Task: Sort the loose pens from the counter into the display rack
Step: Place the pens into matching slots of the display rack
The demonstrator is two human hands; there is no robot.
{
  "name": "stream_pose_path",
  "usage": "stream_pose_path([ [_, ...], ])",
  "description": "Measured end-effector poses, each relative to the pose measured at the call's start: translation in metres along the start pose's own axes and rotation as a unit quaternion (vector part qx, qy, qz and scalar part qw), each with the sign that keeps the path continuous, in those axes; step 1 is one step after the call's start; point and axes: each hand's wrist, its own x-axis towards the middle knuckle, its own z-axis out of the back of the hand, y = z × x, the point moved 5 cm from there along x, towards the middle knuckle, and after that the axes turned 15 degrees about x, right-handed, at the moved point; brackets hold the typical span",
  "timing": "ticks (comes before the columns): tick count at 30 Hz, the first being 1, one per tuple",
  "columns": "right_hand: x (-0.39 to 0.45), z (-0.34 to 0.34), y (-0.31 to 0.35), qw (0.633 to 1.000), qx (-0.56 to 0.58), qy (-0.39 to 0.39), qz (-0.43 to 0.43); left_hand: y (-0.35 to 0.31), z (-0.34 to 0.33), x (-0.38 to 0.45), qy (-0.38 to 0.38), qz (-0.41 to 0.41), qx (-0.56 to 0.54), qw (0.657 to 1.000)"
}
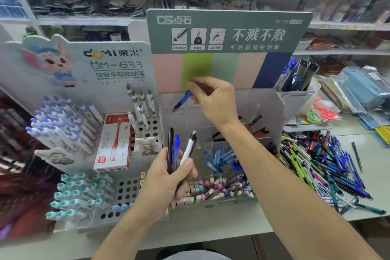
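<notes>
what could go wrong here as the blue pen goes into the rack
1. The right hand pinches the blue pen only at its top end, tilted over the clear rack; it could drop into the wrong compartment.
2. The left hand grips three pens loosely fanned; the white one could slip out.
3. The right forearm crosses close to the pen pile and might knock pens off the counter.

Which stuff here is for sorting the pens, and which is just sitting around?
For the job:
- blue pen pinched by the right hand
- three pens held in the left hand
- clear display rack
- loose pen pile on the counter

Just lying about:
- red pen box
- bunny pen stand
- packets at the right
</notes>
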Motion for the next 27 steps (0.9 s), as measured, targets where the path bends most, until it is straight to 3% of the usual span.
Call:
stream_pose_path([
  [2, -0.005, 0.003, -0.003, 0.999, -0.04, -0.016, -0.008, -0.005, 0.0, -0.001, -0.007, -0.006, 0.0, 1.0],
  [5, -0.03, 0.018, 0.018, 0.996, -0.059, -0.041, 0.046, -0.01, 0.003, 0.0, -0.023, -0.011, 0.004, 1.0],
  [7, -0.047, 0.016, 0.025, 0.998, -0.035, 0.055, -0.013, -0.012, 0.005, 0.003, -0.035, -0.014, 0.015, 0.999],
  [9, -0.06, 0.008, 0.021, 0.977, -0.036, 0.177, -0.116, -0.017, 0.005, 0.006, -0.035, -0.023, 0.037, 0.998],
  [11, -0.064, 0.005, 0.017, 0.96, -0.049, 0.23, -0.15, -0.019, 0.005, 0.009, -0.031, -0.029, 0.06, 0.997],
  [18, -0.062, 0.015, 0.008, 0.937, 0.012, 0.264, -0.229, -0.023, -0.003, 0.013, 0.016, -0.009, 0.041, 0.999],
  [23, -0.061, 0.017, 0.007, 0.933, 0.089, 0.265, -0.227, -0.025, -0.012, 0.013, 0.067, -0.001, -0.003, 0.998],
  [25, -0.056, 0.021, 0.01, 0.943, 0.103, 0.234, -0.214, -0.024, -0.01, 0.013, 0.06, 0.005, -0.007, 0.998],
  [27, -0.043, 0.036, 0.019, 0.969, 0.132, 0.136, -0.16, -0.022, -0.005, 0.014, 0.036, 0.008, -0.01, 0.999],
])
